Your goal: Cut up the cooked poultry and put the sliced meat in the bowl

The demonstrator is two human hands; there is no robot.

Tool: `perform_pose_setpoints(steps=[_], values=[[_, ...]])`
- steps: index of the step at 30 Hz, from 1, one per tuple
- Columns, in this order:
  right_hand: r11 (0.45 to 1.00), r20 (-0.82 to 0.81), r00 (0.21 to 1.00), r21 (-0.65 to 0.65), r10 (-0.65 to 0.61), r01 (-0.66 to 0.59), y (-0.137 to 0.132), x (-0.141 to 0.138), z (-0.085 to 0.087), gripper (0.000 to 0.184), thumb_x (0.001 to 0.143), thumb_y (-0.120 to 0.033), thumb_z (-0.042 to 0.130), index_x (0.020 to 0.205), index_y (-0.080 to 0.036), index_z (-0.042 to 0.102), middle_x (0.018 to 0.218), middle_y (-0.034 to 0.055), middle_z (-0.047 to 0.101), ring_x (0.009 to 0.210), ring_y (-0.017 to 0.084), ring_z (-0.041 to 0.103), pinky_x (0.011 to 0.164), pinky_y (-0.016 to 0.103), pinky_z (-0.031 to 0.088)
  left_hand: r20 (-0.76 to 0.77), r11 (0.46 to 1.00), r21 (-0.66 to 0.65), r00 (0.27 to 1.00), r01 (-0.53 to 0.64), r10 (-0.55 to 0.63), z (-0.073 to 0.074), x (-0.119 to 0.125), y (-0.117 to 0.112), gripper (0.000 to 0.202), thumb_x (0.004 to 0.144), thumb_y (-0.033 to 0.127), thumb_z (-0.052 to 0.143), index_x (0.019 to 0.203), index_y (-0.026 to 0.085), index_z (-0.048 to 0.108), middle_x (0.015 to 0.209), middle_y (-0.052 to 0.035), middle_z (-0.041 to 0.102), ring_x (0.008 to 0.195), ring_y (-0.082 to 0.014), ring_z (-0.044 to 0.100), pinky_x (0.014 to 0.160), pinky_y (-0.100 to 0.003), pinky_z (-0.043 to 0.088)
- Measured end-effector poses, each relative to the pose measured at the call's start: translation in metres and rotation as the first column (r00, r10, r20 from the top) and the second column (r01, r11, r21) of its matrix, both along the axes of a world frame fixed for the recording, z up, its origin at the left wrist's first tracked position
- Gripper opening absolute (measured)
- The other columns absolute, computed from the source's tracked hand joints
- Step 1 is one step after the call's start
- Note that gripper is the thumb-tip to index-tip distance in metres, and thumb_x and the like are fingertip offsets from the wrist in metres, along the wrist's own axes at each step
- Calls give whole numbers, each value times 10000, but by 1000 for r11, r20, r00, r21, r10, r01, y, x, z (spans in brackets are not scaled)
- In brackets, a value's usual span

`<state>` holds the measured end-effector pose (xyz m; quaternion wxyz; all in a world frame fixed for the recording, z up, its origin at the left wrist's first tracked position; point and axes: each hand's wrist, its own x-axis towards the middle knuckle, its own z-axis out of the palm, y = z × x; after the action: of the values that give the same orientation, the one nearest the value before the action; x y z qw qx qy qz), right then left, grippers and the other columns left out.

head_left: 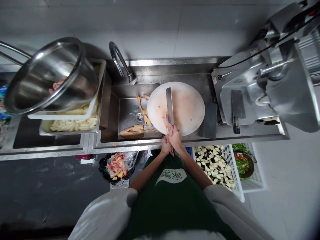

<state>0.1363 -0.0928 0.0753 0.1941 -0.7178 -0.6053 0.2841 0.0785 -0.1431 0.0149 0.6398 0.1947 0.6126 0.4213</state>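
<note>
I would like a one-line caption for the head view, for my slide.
Left hand and right hand close together at a white board, cleaver over it, plucked birds in the sink.

Poultry (133, 132) lies in the sink (125, 113), left of the cutting board (190, 105); the bowl (83, 86) stands left of the faucet (117, 55).
</note>
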Motion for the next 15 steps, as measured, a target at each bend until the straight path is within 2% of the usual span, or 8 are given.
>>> perform_pose_setpoints(steps=[4, 8, 15], values=[[1000, 11, 1000, 27, -13, 13, -1, -2, 3, 453, 1067, -361, 251, 1245, -129, 597, 902, 117, 729, 779, 204, 665, 675, 251, 408, 29, 1000, 13, 1000, 1, -1, 1, -2, -1, 404, 910, 584, 604, 941, 184, 559, 412, 84, 436, 318, -94, 379, 352, -191, 293], [999, 78, 997, -36, 2, 1, -2, -5, 2, 451, 1075, -375, 258, 1255, -126, 588, 889, 112, 724, 760, 200, 645, 661, 254, 382, 25, 999, 24, 999, 27, -28, 2, -4, -1, 405, 901, 565, 628, 997, 174, 589, 449, 73, 486, 344, -96, 431, 368, -189, 320], [991, 109, 994, -130, 18, -4, -6, -1, 2, 418, 1078, -369, 256, 1209, -146, 585, 880, 96, 726, 736, 199, 622, 619, 257, 327, 31, 999, 29, 999, 35, -36, -2, -6, 0, 596, 900, 781, 456, 893, 192, 546, 404, 78, 428, 306, -103, 408, 346, -202, 296]])
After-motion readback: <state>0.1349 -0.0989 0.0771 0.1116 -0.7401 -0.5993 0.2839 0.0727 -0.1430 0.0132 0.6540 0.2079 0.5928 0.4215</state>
